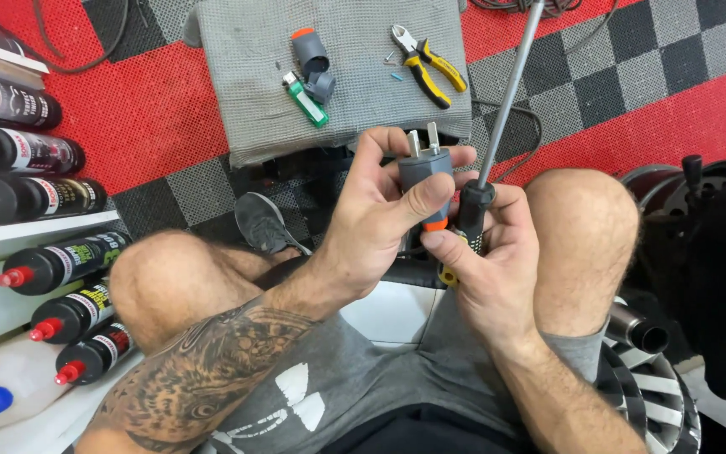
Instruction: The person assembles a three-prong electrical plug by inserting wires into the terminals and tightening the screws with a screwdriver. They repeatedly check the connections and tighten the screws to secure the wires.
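Both hands are gripping: the left hand (380, 210) is closing around a grey plug (426, 172), the right hand (485, 269) beside it is clasping a screwdriver (497, 118).

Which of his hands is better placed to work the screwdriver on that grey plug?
Right, probably: the right hand already grips the screwdriver handle, while the left hand pinches the grey plug, prongs up.

Both hands meet above the lap — left hand (380, 214) curled closed, thumb pressed across; right hand (485, 265) fisted, forearms converging.
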